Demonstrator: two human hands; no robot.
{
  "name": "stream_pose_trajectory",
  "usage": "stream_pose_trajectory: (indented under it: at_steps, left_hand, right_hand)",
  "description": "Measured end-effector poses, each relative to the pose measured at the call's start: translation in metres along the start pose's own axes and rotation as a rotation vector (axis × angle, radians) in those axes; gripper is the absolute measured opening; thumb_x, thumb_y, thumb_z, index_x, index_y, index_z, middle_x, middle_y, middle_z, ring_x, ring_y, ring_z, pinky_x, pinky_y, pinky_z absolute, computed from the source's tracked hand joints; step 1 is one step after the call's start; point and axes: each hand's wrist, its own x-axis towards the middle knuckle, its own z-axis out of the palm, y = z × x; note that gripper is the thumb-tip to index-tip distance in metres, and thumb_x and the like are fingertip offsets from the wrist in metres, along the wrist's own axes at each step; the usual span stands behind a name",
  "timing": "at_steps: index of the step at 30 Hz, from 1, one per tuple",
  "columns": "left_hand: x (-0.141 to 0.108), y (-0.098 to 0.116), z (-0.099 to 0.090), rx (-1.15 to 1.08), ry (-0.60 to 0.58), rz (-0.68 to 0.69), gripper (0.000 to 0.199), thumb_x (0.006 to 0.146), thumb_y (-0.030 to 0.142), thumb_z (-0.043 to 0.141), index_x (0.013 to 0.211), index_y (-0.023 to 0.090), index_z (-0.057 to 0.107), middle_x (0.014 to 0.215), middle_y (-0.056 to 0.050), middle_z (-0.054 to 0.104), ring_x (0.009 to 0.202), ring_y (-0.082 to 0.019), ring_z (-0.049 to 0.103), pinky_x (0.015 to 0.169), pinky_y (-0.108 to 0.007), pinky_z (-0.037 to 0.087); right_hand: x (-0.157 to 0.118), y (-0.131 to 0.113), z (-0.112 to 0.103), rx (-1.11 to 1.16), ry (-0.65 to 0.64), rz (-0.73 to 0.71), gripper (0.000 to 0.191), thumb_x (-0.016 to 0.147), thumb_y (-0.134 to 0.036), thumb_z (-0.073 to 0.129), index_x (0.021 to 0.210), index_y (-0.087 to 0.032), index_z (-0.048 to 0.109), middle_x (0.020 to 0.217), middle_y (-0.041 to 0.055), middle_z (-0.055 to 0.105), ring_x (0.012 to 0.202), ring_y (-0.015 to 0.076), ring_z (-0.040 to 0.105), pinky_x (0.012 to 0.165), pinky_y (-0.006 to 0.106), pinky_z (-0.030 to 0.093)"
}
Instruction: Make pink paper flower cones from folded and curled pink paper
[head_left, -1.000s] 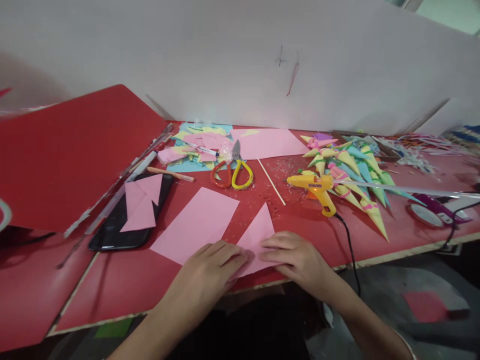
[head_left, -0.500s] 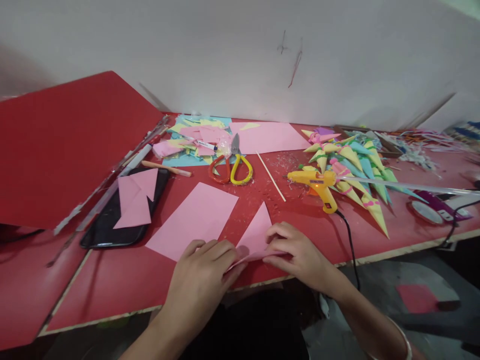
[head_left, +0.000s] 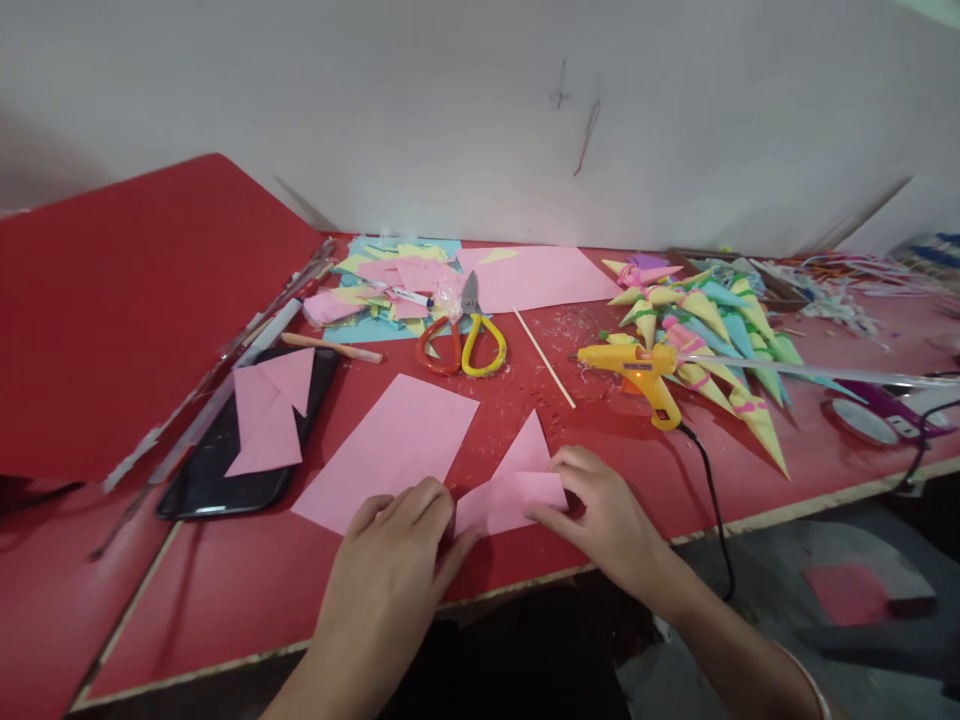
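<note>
A pink paper piece lies near the table's front edge, its near part folded up over a pointed part behind. My left hand is closed on its left end, fingers bent and thumb at the paper. The right end of the same paper is pinched between the thumb and fingers of my right hand. Left of it, partly behind my left hand, lies a flat pink sheet. Cut pink pieces rest on a black phone-like object.
Scissors and a thin stick lie behind the papers. A yellow glue gun with a cord stands to the right, beside piled paper cones. Colored scraps lie at the back; a red board is at left.
The near part of the pink paper has come up and now shows a broad folded face between my hands. My right hand has shifted slightly right with its end.
</note>
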Motion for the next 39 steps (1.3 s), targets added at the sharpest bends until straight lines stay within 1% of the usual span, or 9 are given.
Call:
stream_pose_trajectory:
  at_steps: [4, 7, 12, 20, 22, 24, 27, 31, 39]
  left_hand:
    - [-0.002, -0.007, -0.001, 0.023, 0.064, 0.05, 0.018, 0.086, 0.02, 0.041, 0.092, 0.018, 0.058, 0.1, -0.01, 0.059, 0.076, -0.019, 0.059, 0.069, -0.036, 0.046]
    - [0.001, -0.013, -0.002, 0.023, 0.064, 0.267, 0.046, 0.081, 0.007, 0.043, 0.12, 0.03, 0.047, 0.131, -0.008, 0.044, 0.1, -0.02, 0.052, 0.083, -0.034, 0.041]
    - [0.01, -0.021, -0.004, 0.053, -0.086, 0.572, 0.047, 0.085, 0.01, 0.042, 0.122, 0.038, 0.045, 0.132, 0.004, 0.048, 0.106, -0.02, 0.048, 0.091, -0.035, 0.031]
    - [0.0, -0.046, -0.007, -0.015, -0.031, 0.619, 0.036, 0.093, 0.02, 0.034, 0.126, 0.03, 0.045, 0.125, 0.008, 0.057, 0.102, -0.011, 0.05, 0.09, -0.027, 0.025]
    - [-0.004, -0.052, -0.008, -0.051, -0.008, 0.593, 0.036, 0.093, 0.023, 0.032, 0.125, 0.03, 0.047, 0.124, 0.008, 0.058, 0.102, -0.011, 0.051, 0.091, -0.027, 0.024]
    - [-0.008, -0.054, -0.009, -0.078, -0.005, 0.56, 0.035, 0.094, 0.026, 0.032, 0.125, 0.031, 0.047, 0.122, 0.008, 0.059, 0.103, -0.012, 0.051, 0.093, -0.028, 0.022]
    - [-0.012, -0.054, -0.009, -0.093, -0.053, 0.529, 0.034, 0.094, 0.031, 0.033, 0.126, 0.031, 0.046, 0.122, 0.008, 0.059, 0.108, -0.014, 0.05, 0.096, -0.03, 0.019]
    - [-0.015, -0.052, -0.007, -0.087, -0.12, 0.507, 0.037, 0.091, 0.041, 0.037, 0.127, 0.031, 0.044, 0.126, 0.007, 0.056, 0.112, -0.016, 0.047, 0.097, -0.032, 0.02]
    - [-0.015, -0.053, -0.024, -0.113, -0.159, 0.487, 0.037, 0.084, 0.037, 0.052, 0.12, 0.031, 0.05, 0.124, 0.006, 0.057, 0.103, -0.017, 0.055, 0.088, -0.032, 0.038]
  right_hand:
    - [-0.001, 0.0, 0.001, -0.038, -0.008, 0.01, 0.026, 0.08, -0.028, 0.06, 0.06, -0.018, 0.046, 0.067, -0.0004, 0.049, 0.064, 0.0143, 0.049, 0.059, 0.025, 0.039]
    - [-0.002, 0.001, 0.001, -0.037, -0.024, -0.013, 0.021, 0.081, -0.026, 0.058, 0.064, -0.018, 0.047, 0.071, 0.0003, 0.05, 0.068, 0.0151, 0.049, 0.061, 0.026, 0.039]
    - [-0.002, 0.004, 0.003, -0.038, -0.038, -0.012, 0.02, 0.081, -0.025, 0.057, 0.066, -0.018, 0.047, 0.071, 0.0005, 0.05, 0.067, 0.0151, 0.049, 0.061, 0.026, 0.039]
    - [-0.003, 0.002, 0.003, -0.1, 0.009, -0.028, 0.02, 0.081, -0.026, 0.058, 0.067, -0.018, 0.047, 0.071, 0.001, 0.05, 0.067, 0.0163, 0.051, 0.06, 0.028, 0.043]
    - [-0.008, 0.001, 0.005, -0.118, 0.096, -0.055, 0.012, 0.081, -0.026, 0.058, 0.085, -0.015, 0.053, 0.086, 0.0063, 0.055, 0.083, 0.0202, 0.054, 0.071, 0.033, 0.047]
    - [-0.013, -0.001, 0.009, -0.207, 0.174, -0.136, 0.028, 0.083, -0.022, 0.055, 0.11, -0.016, 0.051, 0.11, 0.012, 0.051, 0.105, 0.025, 0.048, 0.087, 0.041, 0.043]
    - [-0.02, -0.005, 0.014, -0.374, 0.128, -0.348, 0.04, 0.085, -0.012, 0.048, 0.121, -0.031, 0.049, 0.132, 0.0076, 0.042, 0.123, 0.0276, 0.035, 0.099, 0.051, 0.031]
    - [-0.027, -0.002, 0.017, -0.387, 0.011, -0.43, 0.057, 0.081, 0.001, 0.037, 0.121, -0.038, 0.051, 0.134, 0.0022, 0.045, 0.124, 0.0209, 0.038, 0.095, 0.042, 0.04]
    - [-0.043, 0.022, 0.005, -0.432, 0.089, -0.483, 0.063, 0.07, 0.0, 0.037, 0.121, -0.032, 0.054, 0.128, 0.0054, 0.052, 0.118, 0.0213, 0.047, 0.087, 0.039, 0.048]
